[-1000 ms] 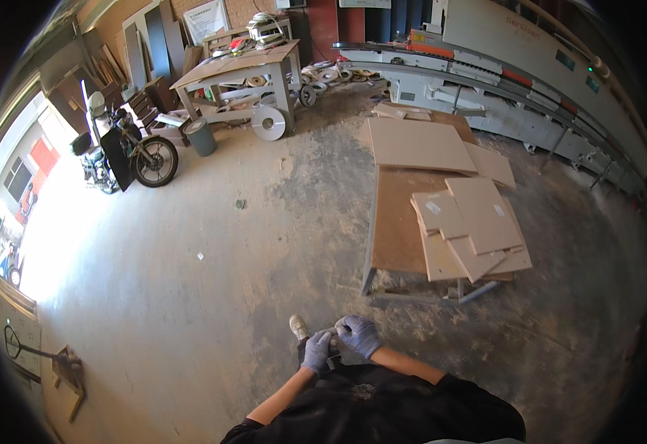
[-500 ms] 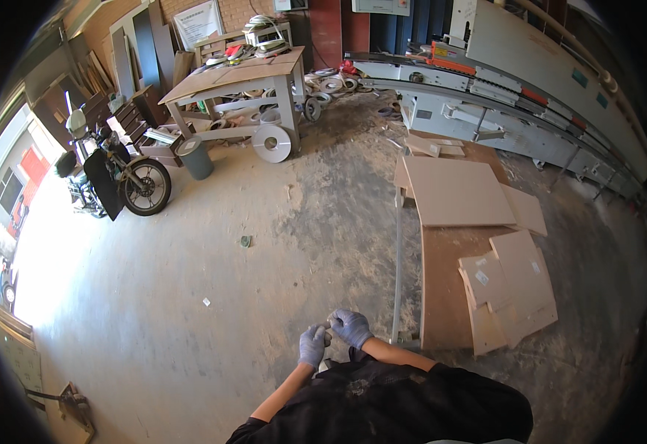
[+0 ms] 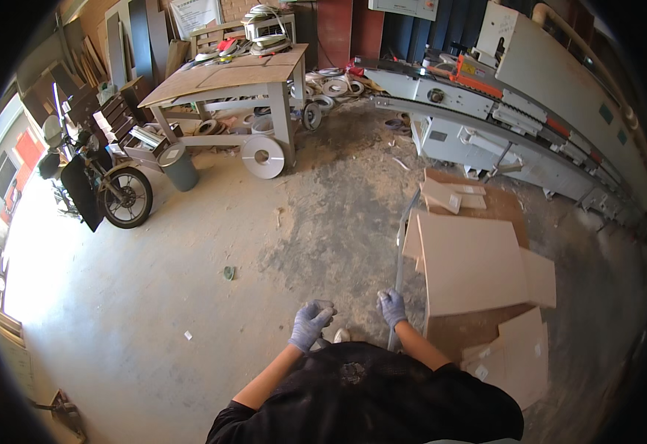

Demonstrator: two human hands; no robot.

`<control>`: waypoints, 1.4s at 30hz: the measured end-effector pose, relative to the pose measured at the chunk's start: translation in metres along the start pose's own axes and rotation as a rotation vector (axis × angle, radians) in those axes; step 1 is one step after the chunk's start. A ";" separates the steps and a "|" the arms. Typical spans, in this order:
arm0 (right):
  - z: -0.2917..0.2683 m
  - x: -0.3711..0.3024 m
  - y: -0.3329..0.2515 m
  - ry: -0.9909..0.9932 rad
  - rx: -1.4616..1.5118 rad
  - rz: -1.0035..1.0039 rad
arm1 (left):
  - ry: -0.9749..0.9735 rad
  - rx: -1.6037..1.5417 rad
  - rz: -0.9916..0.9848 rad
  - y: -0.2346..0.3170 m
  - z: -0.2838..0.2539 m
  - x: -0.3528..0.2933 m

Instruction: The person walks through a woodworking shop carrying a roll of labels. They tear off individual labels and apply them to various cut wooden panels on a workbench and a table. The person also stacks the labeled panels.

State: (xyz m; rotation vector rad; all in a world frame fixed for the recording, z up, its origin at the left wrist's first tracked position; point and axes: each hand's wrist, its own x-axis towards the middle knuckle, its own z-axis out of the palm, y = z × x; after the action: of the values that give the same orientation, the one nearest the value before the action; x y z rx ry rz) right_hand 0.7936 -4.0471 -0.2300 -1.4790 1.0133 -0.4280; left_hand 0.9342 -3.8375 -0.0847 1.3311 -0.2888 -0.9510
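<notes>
No wording or number legible anywhere in view. Marked surfaces only: upper left — white poster leaning by the brick wall, dark print, too small to make out. Top edge, right of centre: pale control box, a line of print on its front, unreadable. Upper right: long grey machine; yellowish label beside its orange part, a small dark plate on its base, lettering on both indistinct. Lower right — white sticker on a beige panel, print unclear.
</notes>
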 end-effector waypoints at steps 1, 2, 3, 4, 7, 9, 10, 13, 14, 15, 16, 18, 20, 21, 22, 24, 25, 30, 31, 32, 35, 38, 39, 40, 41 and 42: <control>0.000 0.014 0.000 -0.006 0.036 0.036 | 0.019 -0.018 -0.014 0.003 0.002 0.022; -0.002 0.028 0.000 -0.016 0.041 -0.044 | 0.038 -0.035 -0.029 0.003 0.003 0.045; -0.004 0.044 0.000 -0.023 0.044 -0.055 | 0.074 -0.095 -0.054 0.000 0.003 0.067; -0.005 0.060 0.000 -0.037 0.060 -0.025 | 0.079 -0.126 -0.077 -0.004 0.001 0.089; -0.015 0.109 -0.001 -0.017 0.144 0.042 | 0.096 -0.211 -0.184 -0.022 -0.017 0.152; -0.016 0.143 0.000 0.031 0.212 0.184 | 0.094 -0.027 -0.007 -0.023 -0.040 0.207; -0.018 0.164 0.001 0.160 0.081 0.032 | 0.146 -0.024 -0.049 -0.023 -0.046 0.230; -0.033 0.226 0.009 0.470 -0.372 -0.312 | 0.110 -0.149 -0.128 -0.002 -0.062 0.303; -0.032 0.248 0.012 0.544 -0.440 -0.214 | 0.115 -0.073 -0.110 0.015 -0.069 0.334; -0.039 0.270 0.014 0.615 -0.505 -0.113 | 0.076 -0.096 -0.126 0.032 -0.073 0.361; -0.050 0.291 0.015 0.683 -0.569 -0.008 | 0.071 -0.093 -0.174 0.048 -0.075 0.384; -0.067 0.326 0.012 0.806 -0.815 -0.101 | 0.006 -0.004 -0.151 0.084 -0.078 0.439; -0.071 0.351 -0.001 0.807 -0.878 0.094 | -0.061 0.040 -0.269 0.111 -0.076 0.481; -0.075 0.357 -0.011 0.740 -0.797 0.320 | -0.100 0.170 -0.319 0.122 -0.069 0.506; -0.076 0.361 -0.022 0.718 -0.731 0.460 | -0.151 0.217 -0.338 0.130 -0.058 0.533; -0.077 0.364 -0.046 0.821 -0.613 0.625 | -0.298 0.281 -0.381 0.137 -0.033 0.576; -0.077 0.364 -0.057 0.899 -0.576 0.700 | -0.399 0.323 -0.369 0.139 -0.017 0.597; -0.082 0.378 -0.066 1.080 -0.706 0.572 | -0.692 0.441 -0.341 0.127 0.089 0.690; -0.083 0.385 -0.057 1.118 -0.708 0.563 | -0.754 0.449 -0.335 0.124 0.112 0.708; -0.086 0.392 -0.046 1.236 -0.219 0.472 | -0.804 0.465 -0.350 0.120 0.136 0.722; -0.092 0.411 -0.010 1.395 0.343 0.247 | -0.926 0.575 -0.407 0.114 0.203 0.758; -0.101 0.430 0.005 1.492 -0.127 0.303 | -1.047 0.759 -0.461 0.107 0.257 0.792; -0.106 0.435 0.002 1.561 0.256 0.275 | -1.096 0.876 -0.399 0.101 0.270 0.802; -0.109 0.443 -0.004 1.597 0.645 0.232 | -1.139 0.868 -0.333 0.094 0.283 0.815; -0.109 0.447 -0.013 1.634 0.589 0.220 | -1.132 0.898 -0.352 0.083 0.294 0.827; -0.111 0.452 -0.023 1.674 0.338 0.252 | -1.129 0.936 -0.360 0.070 0.303 0.839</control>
State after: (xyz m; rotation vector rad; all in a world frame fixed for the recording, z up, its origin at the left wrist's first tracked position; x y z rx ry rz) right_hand 0.9639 -4.4714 -0.3182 -0.3959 2.1791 -1.6598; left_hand 1.2710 -4.6566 -0.2145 1.5380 -1.5389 -1.9645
